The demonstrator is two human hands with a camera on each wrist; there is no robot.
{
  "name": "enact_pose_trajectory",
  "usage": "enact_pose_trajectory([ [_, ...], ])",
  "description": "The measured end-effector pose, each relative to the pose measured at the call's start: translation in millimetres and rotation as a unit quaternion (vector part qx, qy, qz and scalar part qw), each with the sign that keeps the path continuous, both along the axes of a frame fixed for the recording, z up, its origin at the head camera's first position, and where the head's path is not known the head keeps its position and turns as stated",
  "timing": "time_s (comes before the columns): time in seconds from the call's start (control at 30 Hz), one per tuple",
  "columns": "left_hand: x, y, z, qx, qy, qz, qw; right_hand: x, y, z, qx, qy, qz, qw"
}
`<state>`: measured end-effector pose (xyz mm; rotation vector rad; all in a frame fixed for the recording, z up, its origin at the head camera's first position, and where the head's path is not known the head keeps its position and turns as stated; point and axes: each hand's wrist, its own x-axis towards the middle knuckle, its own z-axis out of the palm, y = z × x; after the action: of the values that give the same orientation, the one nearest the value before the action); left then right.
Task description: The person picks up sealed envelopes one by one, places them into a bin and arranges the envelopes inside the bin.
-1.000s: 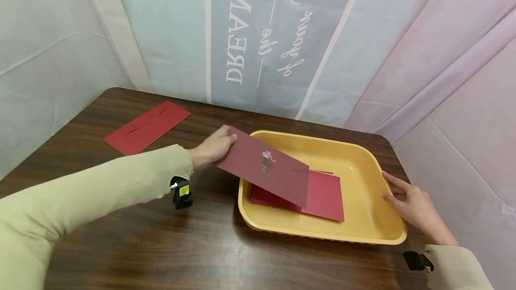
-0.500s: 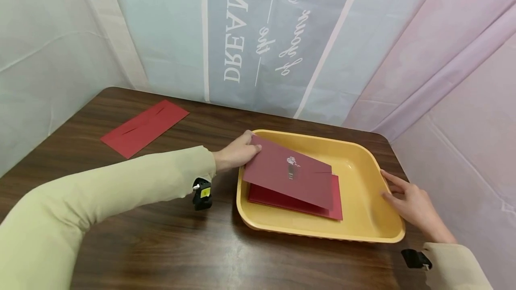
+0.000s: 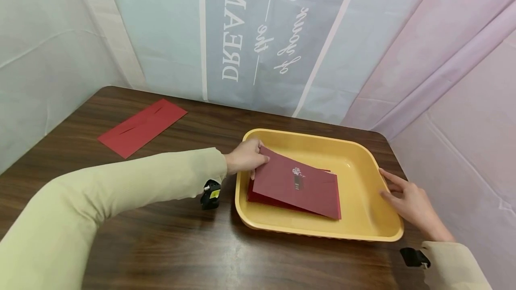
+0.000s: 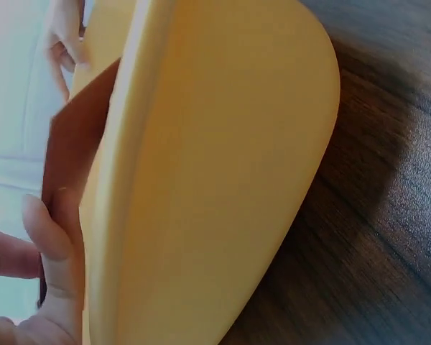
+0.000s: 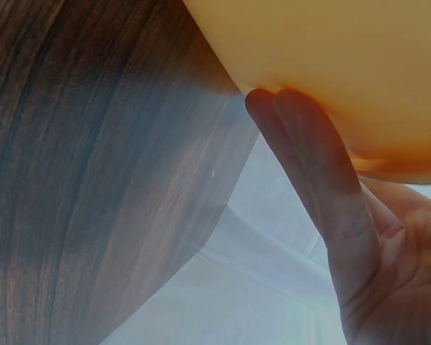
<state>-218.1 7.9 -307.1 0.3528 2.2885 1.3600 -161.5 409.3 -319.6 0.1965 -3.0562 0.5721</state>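
My left hand (image 3: 247,155) pinches the left end of a dark red envelope (image 3: 278,178) with a small white flower print. Thumb on top, it holds that end raised inside the yellow plastic tray (image 3: 364,232), while the far end lies low over other red envelopes (image 3: 264,199) stacked there. In the left wrist view the envelope (image 4: 75,136) slants up past the tray's wall. My right hand (image 3: 413,205) grips the tray's right rim, thumb inside and fingers outside. Those fingers (image 5: 312,158) press against the outer wall in the right wrist view.
Another red envelope (image 3: 143,126) with slit-like lines lies on the dark wooden table (image 3: 161,245) at the back left. Printed cloth (image 3: 238,88) hangs behind the table, with pale cloth along both sides.
My left hand has moved right, carrying the envelope from over the tray's left rim into the tray and lowering it onto the stack. My right hand stays at the rim.
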Motion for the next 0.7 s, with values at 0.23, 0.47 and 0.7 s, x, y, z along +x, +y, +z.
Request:
enact_pose_trajectory([
  [0.23,-1.2,3,-0.3,-0.074,0.013,-0.009,0.9971,0.3,1,0.2,-0.003,-0.005,0.000,1.000],
  [0.47,-4.5,7,0.9,-0.148,0.041,-0.026,0.9878,1.4,1,0.2,-0.008,-0.015,-0.002,1.000],
  [0.7,-7.9,16,-1.9,-0.211,0.014,-0.018,0.9771,1.6,1,0.1,-0.010,-0.023,-0.003,1.000],
])
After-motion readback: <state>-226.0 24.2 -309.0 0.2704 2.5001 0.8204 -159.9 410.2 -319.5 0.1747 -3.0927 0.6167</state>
